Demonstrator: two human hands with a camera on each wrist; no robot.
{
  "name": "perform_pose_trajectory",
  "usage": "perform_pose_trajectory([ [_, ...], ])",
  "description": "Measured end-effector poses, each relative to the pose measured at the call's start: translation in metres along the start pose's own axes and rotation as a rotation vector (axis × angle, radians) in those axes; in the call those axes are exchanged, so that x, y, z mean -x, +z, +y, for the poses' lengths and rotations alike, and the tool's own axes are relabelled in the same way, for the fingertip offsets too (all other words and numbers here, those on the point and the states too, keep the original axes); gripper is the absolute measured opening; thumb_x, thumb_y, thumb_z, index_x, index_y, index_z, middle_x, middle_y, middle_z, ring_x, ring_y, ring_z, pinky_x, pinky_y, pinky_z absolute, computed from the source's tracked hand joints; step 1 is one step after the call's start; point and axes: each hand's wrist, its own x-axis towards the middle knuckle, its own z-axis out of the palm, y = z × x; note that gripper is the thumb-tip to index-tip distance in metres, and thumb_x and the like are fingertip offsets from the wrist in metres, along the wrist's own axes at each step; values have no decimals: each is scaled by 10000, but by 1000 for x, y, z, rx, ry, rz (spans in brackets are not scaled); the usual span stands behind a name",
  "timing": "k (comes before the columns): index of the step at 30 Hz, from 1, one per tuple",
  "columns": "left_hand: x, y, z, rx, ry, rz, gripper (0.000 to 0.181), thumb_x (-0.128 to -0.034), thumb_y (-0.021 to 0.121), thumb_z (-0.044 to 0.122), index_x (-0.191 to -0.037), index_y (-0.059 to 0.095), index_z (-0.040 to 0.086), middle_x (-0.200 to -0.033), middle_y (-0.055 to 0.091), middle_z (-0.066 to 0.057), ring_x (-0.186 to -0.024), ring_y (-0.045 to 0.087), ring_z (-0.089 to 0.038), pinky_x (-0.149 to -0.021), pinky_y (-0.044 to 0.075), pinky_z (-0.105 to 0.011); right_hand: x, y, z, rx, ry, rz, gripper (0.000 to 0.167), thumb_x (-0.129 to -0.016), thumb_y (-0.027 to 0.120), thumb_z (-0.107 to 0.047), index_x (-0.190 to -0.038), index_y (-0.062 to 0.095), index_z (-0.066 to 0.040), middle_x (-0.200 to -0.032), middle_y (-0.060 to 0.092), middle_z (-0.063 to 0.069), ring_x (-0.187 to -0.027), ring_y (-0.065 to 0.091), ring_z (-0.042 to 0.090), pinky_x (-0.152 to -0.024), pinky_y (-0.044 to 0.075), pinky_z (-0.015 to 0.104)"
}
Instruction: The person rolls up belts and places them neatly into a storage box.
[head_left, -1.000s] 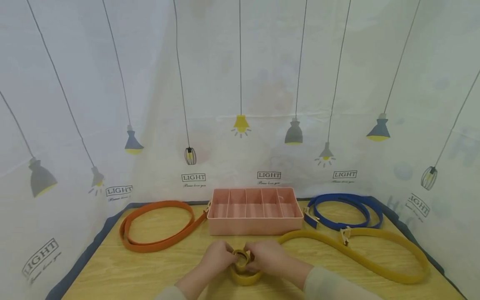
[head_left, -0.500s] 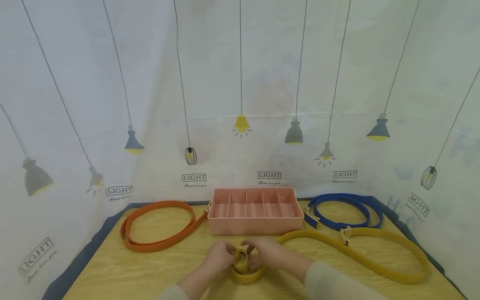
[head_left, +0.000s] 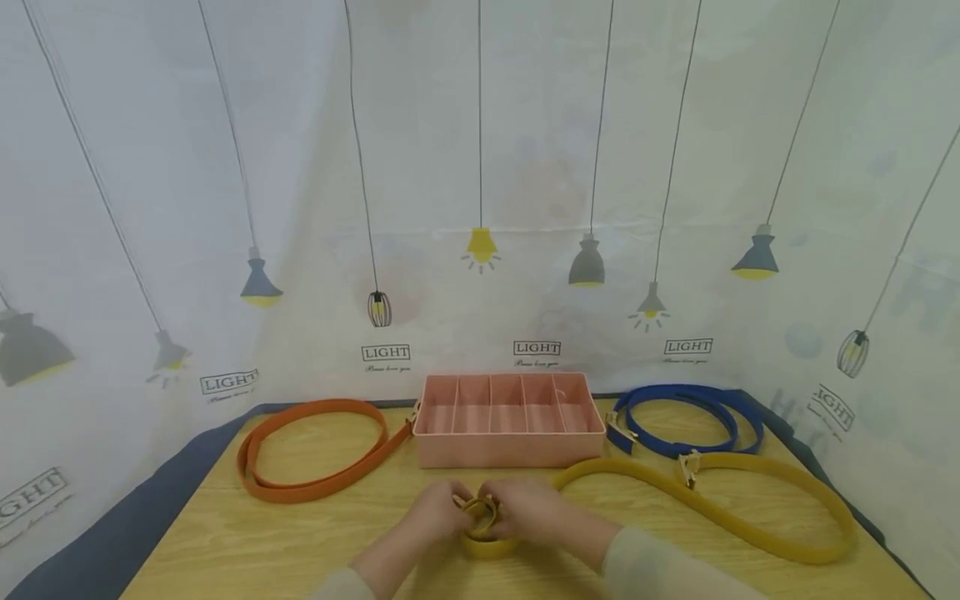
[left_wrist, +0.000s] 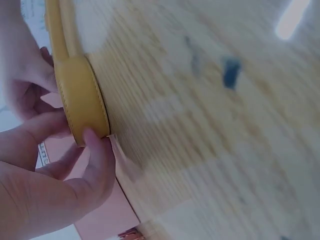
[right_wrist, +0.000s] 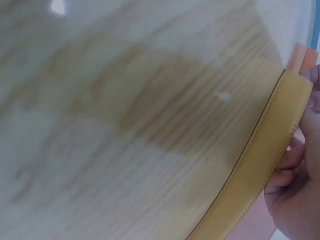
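I see the pink compartment box [head_left: 510, 452] with its front edge just beyond the grip, wide wooden table [head_left: 285, 546] at left. Left hand [head_left: 438, 510] and right hand [head_left: 531, 510], fingers curled, hold the yellow belt [left_wrist: 84, 97], coiled between them.

The word "LIGHT" [head_left: 537, 348] stands in printed boxes repeated across the white backdrop [head_left: 420, 167]; the small script [head_left: 537, 363] beneath them is too blurred to read.

Rolled yellow strap [head_left: 489, 548] between left hand [head_left: 441, 510] and right hand [head_left: 531, 510]; pink rectangular plastic box [head_left: 510, 451] beyond; looped orange strap [head_left: 281, 495] leftward.
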Motion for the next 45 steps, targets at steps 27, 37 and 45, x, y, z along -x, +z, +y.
perform_pose_trajectory([
  [27, 9, 9, 4, -40, -25, -41, 202, -792, 580, -11, -975, 625, -84, -632, 577, -78, -449, 594, -167, -419, 494, -270, 9, -7, 3, -308, 49, 8, 338, -751, 815, -77, -1060, 680, -68, -986, 680, -27, -959, 618, 123, -862, 497, 310],
  [37, 5, 9, 11, -83, -46, -67, 328, -750, 540, -99, -1056, 658, -86, -665, 602, -97, -444, 603, -175, -435, 510, -281, 19, -8, 11, -454, -21, -33, 379, -772, 787, -20, -1130, 663, -23, -1041, 668, 26, -713, 564, 30, -648, 488, 198],
  [45, -3, 11, 17, -221, 16, -64, 291, -781, 570, -129, -1006, 715, -16, -948, 677, -133, -471, 565, -140, -421, 481, -263, 19, -12, 12, -318, -51, -72, 420, -757, 781, 13, -1160, 672, -39, -1072, 674, -9, -923, 597, 58, -734, 496, 192],
])
